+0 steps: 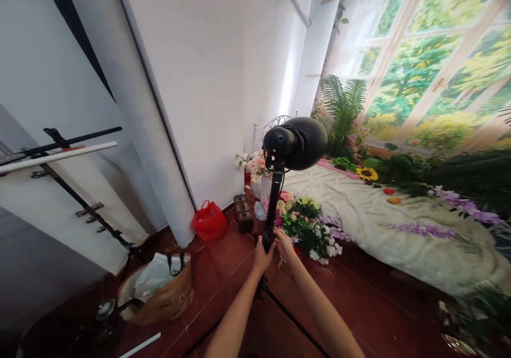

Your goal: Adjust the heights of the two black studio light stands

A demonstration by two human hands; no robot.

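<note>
A black studio light [297,142] with a round reflector sits on top of a black light stand [273,201], in front of me. My left hand [263,257] is wrapped round the stand's pole at a joint below the lamp head. Just to its right, my right hand [284,245] has its fingers bent against the same joint; the small part under the fingertips is hidden. The stand's dark legs [289,315] spread over the floor beneath my forearms.
A bed with a cream blanket [367,214] and artificial flowers [307,225] lie to the right. A red plastic bag [209,221], a small chest [243,213] and a woven basket [163,299] stand on the left floor. A clamp-hung backdrop stand [83,203] is further left.
</note>
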